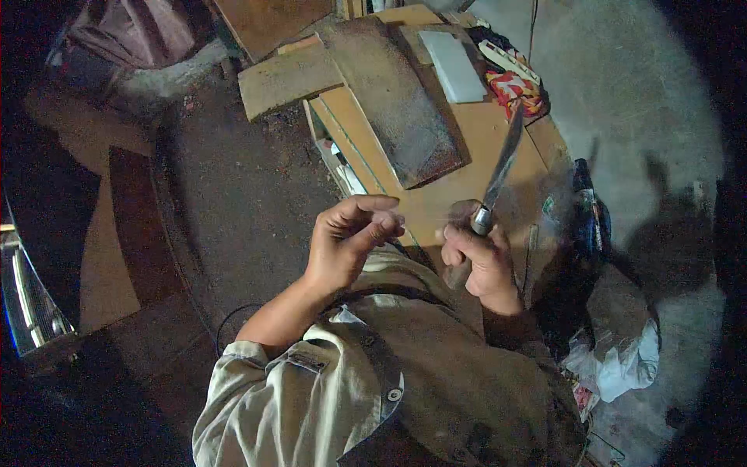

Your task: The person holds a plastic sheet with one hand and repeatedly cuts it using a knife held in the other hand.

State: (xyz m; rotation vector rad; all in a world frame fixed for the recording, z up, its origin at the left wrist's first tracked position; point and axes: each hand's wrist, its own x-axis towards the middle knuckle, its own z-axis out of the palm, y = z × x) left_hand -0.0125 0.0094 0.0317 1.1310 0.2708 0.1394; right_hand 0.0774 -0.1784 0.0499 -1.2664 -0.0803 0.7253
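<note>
My right hand is wrapped round the handle of a knife. The long, narrow blade points up and away from me, above a bright metal collar. Below the fist the handle's lower end shows. To the left, at about the same height, my left hand has its thumb and forefinger brought together in a pinch. Whatever those fingertips hold, if anything, is too small or faint to make out. A gap separates the two hands, in front of my torso, over the near edge of a wooden worktop.
A worn, dark-topped board lies across the worktop. Beyond it are a white block and a red-and-yellow patterned cloth. An open drawer holds small items. A dark bottle and plastic bags are on the right.
</note>
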